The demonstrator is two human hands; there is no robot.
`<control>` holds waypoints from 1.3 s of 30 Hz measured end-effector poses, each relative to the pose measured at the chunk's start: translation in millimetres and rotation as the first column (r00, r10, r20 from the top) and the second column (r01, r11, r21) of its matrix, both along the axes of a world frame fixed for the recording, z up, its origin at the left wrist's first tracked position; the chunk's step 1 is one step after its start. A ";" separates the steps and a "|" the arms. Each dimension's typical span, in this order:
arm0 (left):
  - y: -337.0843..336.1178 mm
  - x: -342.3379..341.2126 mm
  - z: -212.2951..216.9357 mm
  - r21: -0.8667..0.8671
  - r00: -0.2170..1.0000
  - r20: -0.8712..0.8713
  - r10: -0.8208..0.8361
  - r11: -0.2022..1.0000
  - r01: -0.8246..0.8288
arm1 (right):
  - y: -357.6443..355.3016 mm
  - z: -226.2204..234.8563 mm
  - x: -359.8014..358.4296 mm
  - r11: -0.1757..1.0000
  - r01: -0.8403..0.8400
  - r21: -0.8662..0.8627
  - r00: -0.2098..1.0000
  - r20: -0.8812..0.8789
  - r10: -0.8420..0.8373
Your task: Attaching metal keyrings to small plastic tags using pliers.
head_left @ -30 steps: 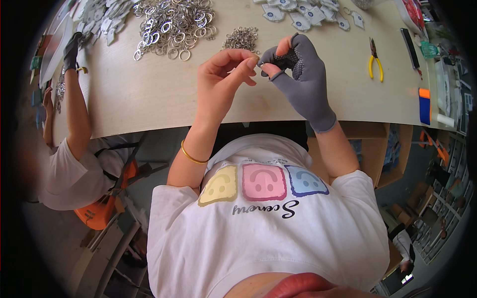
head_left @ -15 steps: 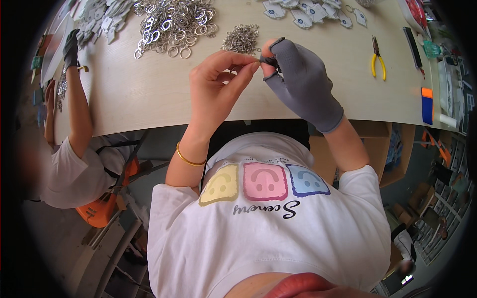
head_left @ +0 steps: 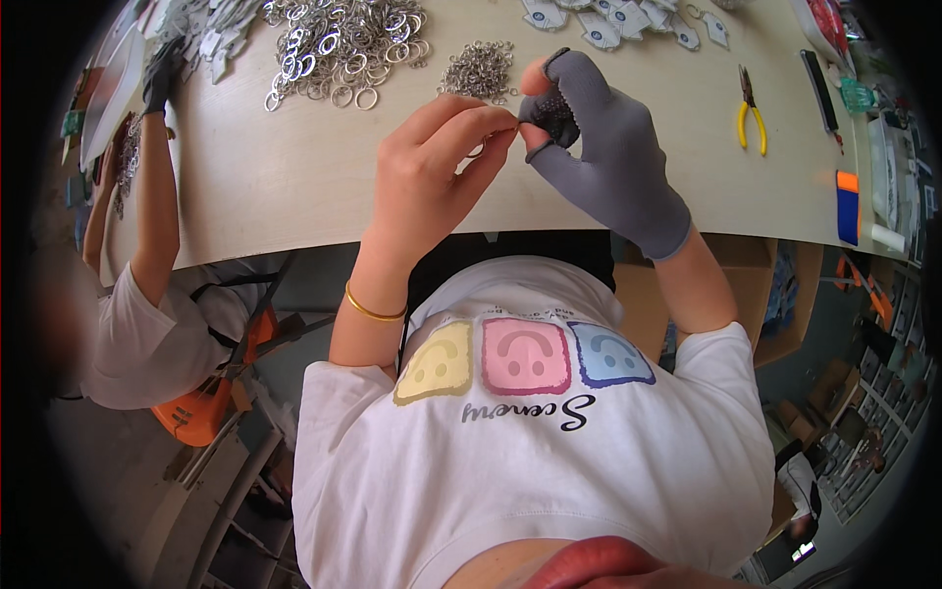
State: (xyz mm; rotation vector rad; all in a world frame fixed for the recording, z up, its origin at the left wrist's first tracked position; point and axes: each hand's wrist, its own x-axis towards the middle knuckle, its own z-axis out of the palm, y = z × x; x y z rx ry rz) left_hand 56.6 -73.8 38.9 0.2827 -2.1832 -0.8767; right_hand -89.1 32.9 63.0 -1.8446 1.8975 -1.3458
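Note:
My left hand (head_left: 432,182), bare and with a gold bangle at the wrist, is closed in a pinch. Part of a silver metal ring (head_left: 477,151) shows below its fingers. My right hand (head_left: 613,147) wears a grey glove with the thumb and index tips cut off. Its thumb tip meets the left fingertips, the index finger is raised and bent, and the other fingers curl inward. Whatever lies between the meeting fingertips is too small to make out. Just beyond the hands is a heap of small metal rings (head_left: 476,71); a larger heap of key rings (head_left: 343,44) lies farther left.
White tags (head_left: 623,20) lie at the far edge, grey-white pieces (head_left: 211,39) at the far left. Yellow-handled pliers (head_left: 752,123), a black bar-shaped tool (head_left: 818,88) and a blue-and-orange strip (head_left: 846,208) lie right. At left, a co-worker's gloved hand (head_left: 160,79) reaches over the table.
My right hand has lifted its index finger away from the thumb, opening a gap. My left hand's fingers have bent more, and a ring shows below them. The co-worker's gloved hand has moved farther off.

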 end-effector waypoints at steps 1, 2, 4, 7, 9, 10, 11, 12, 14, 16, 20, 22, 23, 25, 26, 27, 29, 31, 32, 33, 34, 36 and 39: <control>0.2 -0.1 -0.3 -0.060 1.000 -0.009 0.018 0.998 -0.018 | -0.2 -0.1 0.3 1.000 0.001 -0.013 0.996 0.093 0.000; 1.7 -1.0 -1.5 -0.060 1.000 -0.008 0.017 0.998 -0.018 | -0.3 0.9 1.4 1.000 0.002 -0.013 0.996 0.094 -0.001; 5.9 -3.4 -4.9 0.135 0.985 -0.168 0.045 0.991 -0.022 | -1.0 4.4 4.5 1.000 0.013 -0.007 0.978 0.208 -0.011; 5.4 -1.3 -5.6 0.341 0.973 -0.224 0.063 0.940 0.018 | -2.2 -2.6 10.0 0.992 0.079 -0.101 0.974 0.221 -0.055; 8.4 -2.7 -5.3 0.387 0.972 -0.231 0.053 0.921 0.042 | -1.1 -0.6 10.4 0.990 0.088 -0.107 0.981 0.184 -0.067; 10.3 -3.3 -6.8 0.446 0.962 -0.266 0.064 0.893 0.064 | -1.0 0.5 10.8 0.989 0.096 -0.113 0.986 0.146 -0.079; 11.7 -3.7 -7.4 0.502 0.951 -0.301 0.078 0.861 0.088 | -1.6 1.6 11.5 0.989 0.094 -0.114 0.986 0.147 -0.077; 13.3 -4.1 -6.7 0.501 0.951 -0.300 0.076 0.861 0.089 | -2.1 2.3 12.1 0.986 0.099 -0.131 0.987 0.137 -0.081; 16.3 -3.5 -4.7 0.530 0.952 -0.292 0.094 0.845 0.079 | -1.6 3.3 12.8 0.983 0.104 -0.149 0.988 0.126 -0.086; 15.9 -3.5 -6.1 0.464 0.947 -0.313 0.069 0.881 0.089 | -0.3 4.7 13.1 0.989 0.092 -0.118 0.980 0.184 -0.070; 16.1 -2.4 -6.1 0.590 0.926 -0.379 0.005 0.772 0.237 | 2.7 4.6 6.4 0.981 0.100 -0.168 0.991 0.104 -0.084; 12.0 0.3 -5.2 0.702 0.915 -0.400 -0.044 0.627 0.338 | 3.9 5.2 -1.3 0.968 0.058 -0.244 0.995 -0.060 -0.075; 9.4 1.6 -4.9 0.785 0.899 -0.430 -0.090 0.455 0.421 | 5.3 5.9 -3.6 0.968 0.057 -0.244 0.995 -0.061 -0.074; 4.2 2.4 -6.7 0.819 0.891 -0.446 -0.084 0.362 0.445 | 6.9 6.7 -6.7 0.975 0.017 -0.221 0.999 -0.038 -0.026; 3.0 2.7 -7.1 0.845 0.883 -0.462 -0.080 0.264 0.465 | 6.9 6.6 -6.4 0.975 0.013 -0.221 0.999 -0.039 -0.022; 2.7 2.3 -4.0 0.844 0.883 -0.463 -0.079 0.265 0.467 | 7.6 7.3 -6.0 0.974 0.001 -0.226 0.999 -0.038 -0.010; 1.6 1.4 4.4 0.888 0.897 -0.441 -0.024 0.131 0.440 | 9.2 7.2 -3.8 0.973 -0.012 -0.232 0.999 -0.038 0.003; -3.1 2.7 4.2 0.888 0.898 -0.433 -0.071 0.137 0.439 | 11.1 4.1 0.5 0.987 0.021 -0.162 0.986 0.167 0.007; -5.7 3.3 4.3 0.888 0.898 -0.424 -0.116 0.142 0.437 | 11.7 4.5 1.8 0.986 0.023 -0.165 0.986 0.169 0.005; -8.0 4.6 4.8 0.889 0.900 -0.420 -0.118 0.144 0.434 | 11.6 4.5 4.1 0.987 0.042 -0.156 0.970 0.242 -0.003; -10.0 5.5 5.9 0.881 0.905 -0.397 -0.154 0.211 0.423 | 11.4 4.5 6.3 0.987 0.060 -0.146 0.949 0.314 -0.012; -12.0 6.1 8.3 0.868 0.909 -0.369 -0.192 0.279 0.411 | 10.5 4.6 9.7 0.987 0.050 -0.153 0.938 0.346 0.006; -10.1 5.4 14.4 0.790 0.923 -0.313 -0.224 0.477 0.384 | 9.5 8.1 12.6 0.989 0.040 -0.142 0.936 0.351 0.013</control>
